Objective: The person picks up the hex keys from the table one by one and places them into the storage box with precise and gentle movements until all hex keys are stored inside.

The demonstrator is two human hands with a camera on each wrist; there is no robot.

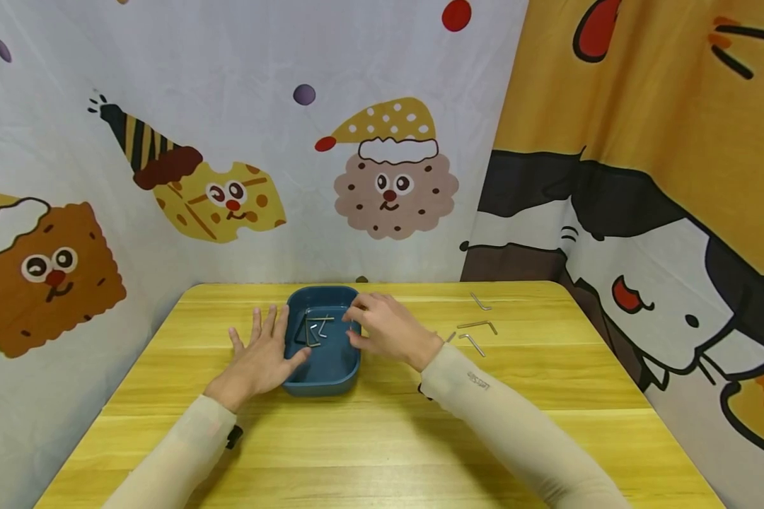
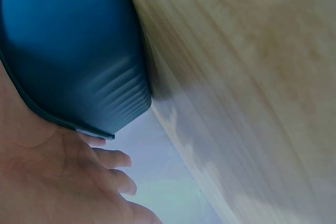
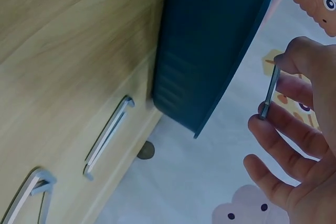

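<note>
A blue tray [image 1: 321, 389] stands on the table with several L-shaped hex keys [image 1: 321, 319] inside, toward its left and back. My left hand [image 1: 257, 364] lies along the tray's left rim, fingers spread and straight, the thumb reaching over the edge. Over the right rim is my right hand [image 1: 391, 329]. In the right wrist view it pinches a small hex key [image 3: 270, 90] between thumb and fingertips, beside and above the tray wall [image 3: 210, 51]. The head view mostly hides this key.
More hex keys lie on the wooden table [image 1: 382, 452] right of the tray, among them a long one [image 1: 474, 324], a silver one [image 1: 475, 345] and one farther back [image 1: 479, 302]. A printed curtain [image 1: 248, 42] hangs behind the table's far edge.
</note>
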